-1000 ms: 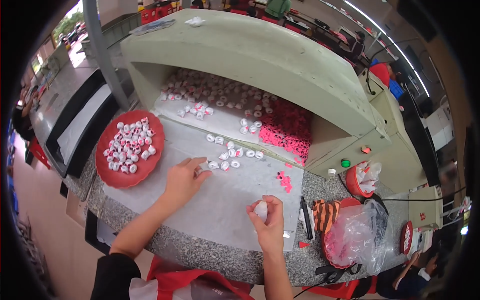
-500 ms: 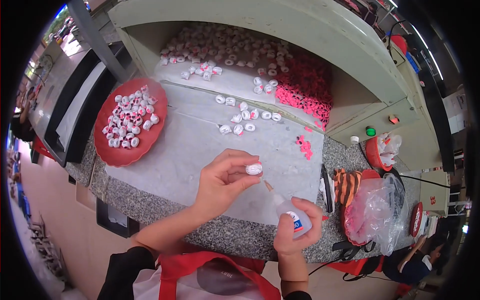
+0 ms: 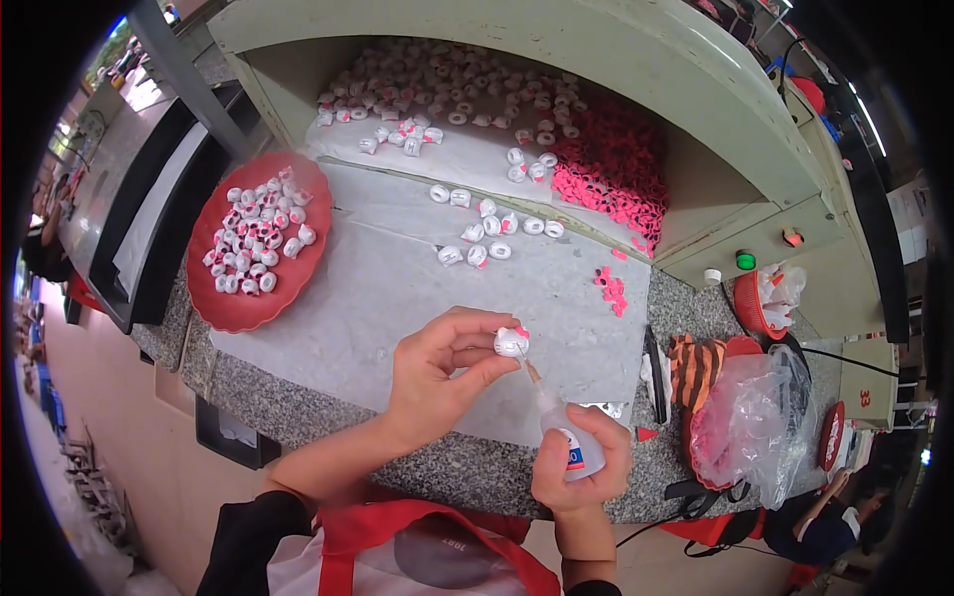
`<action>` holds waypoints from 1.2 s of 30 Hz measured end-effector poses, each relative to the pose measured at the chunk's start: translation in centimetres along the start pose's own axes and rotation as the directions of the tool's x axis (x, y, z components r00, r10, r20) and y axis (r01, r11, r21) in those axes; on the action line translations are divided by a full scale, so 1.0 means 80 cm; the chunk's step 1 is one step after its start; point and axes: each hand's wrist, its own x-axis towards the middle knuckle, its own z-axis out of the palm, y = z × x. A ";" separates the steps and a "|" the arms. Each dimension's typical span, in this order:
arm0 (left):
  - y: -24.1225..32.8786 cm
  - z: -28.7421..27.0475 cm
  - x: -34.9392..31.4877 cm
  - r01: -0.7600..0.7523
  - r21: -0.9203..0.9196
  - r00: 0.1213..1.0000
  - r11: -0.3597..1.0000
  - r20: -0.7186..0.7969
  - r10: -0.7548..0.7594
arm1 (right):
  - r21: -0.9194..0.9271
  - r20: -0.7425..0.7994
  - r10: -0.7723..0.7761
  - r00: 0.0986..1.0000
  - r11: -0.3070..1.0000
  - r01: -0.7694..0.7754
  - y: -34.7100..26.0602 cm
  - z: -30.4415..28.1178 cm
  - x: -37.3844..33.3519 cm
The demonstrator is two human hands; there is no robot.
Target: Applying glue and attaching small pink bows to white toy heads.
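My left hand (image 3: 432, 372) pinches a small white rounded toy piece (image 3: 510, 343) with a pink patch between thumb and fingers. In my right hand (image 3: 586, 494) is a translucent squeeze bottle (image 3: 574, 447) with a label and a thin, brownish-tipped nozzle. The nozzle tip meets or nearly meets the piece's near side; I cannot tell whether they touch. Beyond my hands, several similar white pieces (image 3: 492, 226) lie on the pale sheet (image 3: 368, 288). Small pink pieces (image 3: 613, 293) lie at the sheet's right.
A red dish (image 3: 234, 313) of white pieces stands left. Heaps of white pieces (image 3: 437, 84) and pink parts (image 3: 611, 164) fill the shelf compartment (image 3: 701, 174) behind. To the right are a striped cloth (image 3: 696, 368), a plastic bag (image 3: 760, 417) and a red basket (image 3: 747, 303).
My right hand has brought the bottle slightly left and up, its nozzle now at the white piece. The held piece has turned, showing its pink patch at the top.
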 end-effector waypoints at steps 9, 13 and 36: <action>0.002 -0.001 0.002 -0.032 0.028 0.999 0.999 0.025 0.031 | 0.009 0.001 0.001 1.000 1.000 -0.001 0.002 0.003 -0.004; 0.001 -0.001 0.001 -0.031 0.040 0.999 0.999 0.024 0.030 | 0.017 -0.009 -0.006 1.000 1.000 0.006 0.003 0.004 -0.003; 0.002 -0.005 0.003 -0.087 0.140 0.995 0.986 0.051 0.080 | 0.043 0.007 -0.012 1.000 0.999 0.012 0.003 0.003 -0.002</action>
